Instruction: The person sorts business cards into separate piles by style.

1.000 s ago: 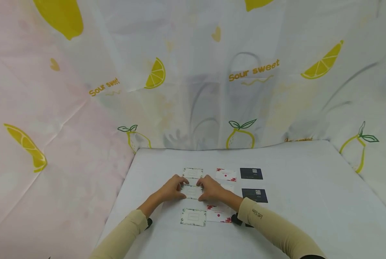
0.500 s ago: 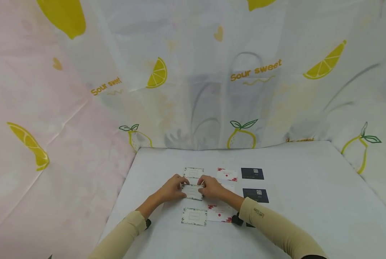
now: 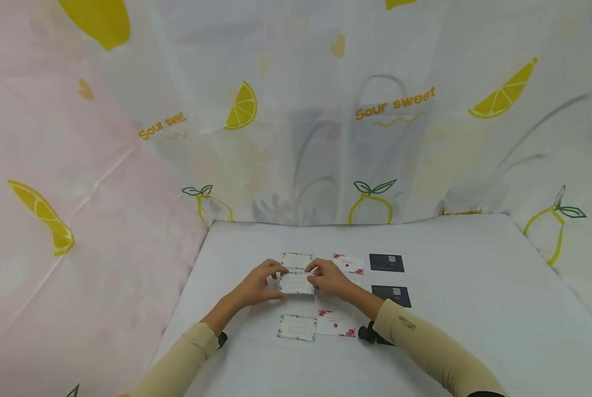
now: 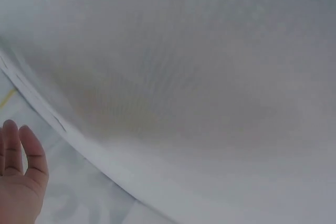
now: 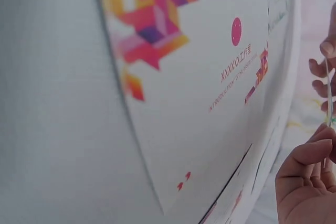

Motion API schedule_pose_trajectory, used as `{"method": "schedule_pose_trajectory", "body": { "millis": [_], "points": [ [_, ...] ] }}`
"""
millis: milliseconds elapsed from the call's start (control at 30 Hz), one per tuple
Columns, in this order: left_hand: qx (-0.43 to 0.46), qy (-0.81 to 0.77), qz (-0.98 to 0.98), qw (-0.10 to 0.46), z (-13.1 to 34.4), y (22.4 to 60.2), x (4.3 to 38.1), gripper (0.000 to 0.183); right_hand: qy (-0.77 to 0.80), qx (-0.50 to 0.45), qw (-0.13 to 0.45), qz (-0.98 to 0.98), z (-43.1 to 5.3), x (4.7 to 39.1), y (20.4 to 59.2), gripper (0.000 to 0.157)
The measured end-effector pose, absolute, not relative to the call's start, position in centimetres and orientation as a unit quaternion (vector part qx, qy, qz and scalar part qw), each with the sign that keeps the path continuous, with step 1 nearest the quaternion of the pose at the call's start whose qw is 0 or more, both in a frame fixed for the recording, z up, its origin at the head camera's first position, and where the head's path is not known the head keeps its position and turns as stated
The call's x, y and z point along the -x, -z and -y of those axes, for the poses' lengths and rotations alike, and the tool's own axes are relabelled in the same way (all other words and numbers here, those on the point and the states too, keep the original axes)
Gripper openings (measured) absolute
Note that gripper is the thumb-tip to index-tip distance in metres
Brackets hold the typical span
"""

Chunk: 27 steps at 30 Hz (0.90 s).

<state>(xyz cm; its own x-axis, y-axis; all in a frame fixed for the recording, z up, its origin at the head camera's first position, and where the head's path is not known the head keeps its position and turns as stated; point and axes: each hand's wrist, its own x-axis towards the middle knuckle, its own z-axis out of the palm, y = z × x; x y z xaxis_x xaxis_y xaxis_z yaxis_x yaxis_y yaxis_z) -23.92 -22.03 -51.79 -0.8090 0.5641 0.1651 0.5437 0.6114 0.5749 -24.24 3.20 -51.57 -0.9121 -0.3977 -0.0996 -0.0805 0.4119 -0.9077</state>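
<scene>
A white card with a green leaf border (image 3: 296,283) is held above the white table between both hands. My left hand (image 3: 257,284) grips its left edge, index finger by the far corner and thumb by the near one. My right hand (image 3: 332,279) pinches the right edge. The right wrist view shows the card edge-on between the fingers of my right hand (image 5: 307,179) and my left hand (image 5: 328,77). Only part of my left hand (image 4: 22,177) appears in the left wrist view, without the card. Matching leaf-bordered cards lie behind (image 3: 297,259) and in front (image 3: 296,328).
Red-patterned white cards lie to the right, one at the back (image 3: 348,264) and one nearer (image 3: 337,323); my right arm partly covers another. Dark cards (image 3: 386,263) form a further column, the nearest mostly hidden by the wrist camera (image 3: 367,334). A lemon-print curtain (image 3: 306,138) hangs behind the table.
The middle leaf-bordered card has come up off the table and shifted slightly toward the back one. Both hands rise with it, the left thumb spreading from its index finger.
</scene>
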Motion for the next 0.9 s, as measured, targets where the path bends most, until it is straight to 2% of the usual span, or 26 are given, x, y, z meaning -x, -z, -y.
{"method": "schedule_pose_trajectory", "body": {
  "millis": [233, 433, 533, 733, 900],
  "points": [
    [-0.323, -0.315, -0.892, 0.015, 22.1, 51.0, 23.9, 0.054, 0.542, 0.144, 0.145, -0.815, -3.5, 24.0, 51.7, 0.018],
    [-0.319, -0.305, -0.897, 0.033, 22.1, 51.1, 23.6, 0.052, 0.508, 0.173, 0.104, -0.837, -3.4, 23.2, 51.9, 0.020],
    [-0.322, -0.303, -0.896, 0.035, 22.1, 51.3, 23.4, 0.050, 0.483, 0.189, 0.090, -0.851, -3.5, 22.9, 52.1, 0.029],
    [-0.326, -0.302, -0.895, 0.031, 22.2, 51.1, 23.3, 0.048, 0.439, 0.233, 0.074, -0.865, -3.8, 22.7, 52.2, 0.057],
    [-0.326, -0.307, -0.894, 0.029, 22.1, 50.8, 23.4, 0.049, 0.410, 0.263, 0.038, -0.873, -3.9, 22.7, 52.2, 0.059]
  ]
}}
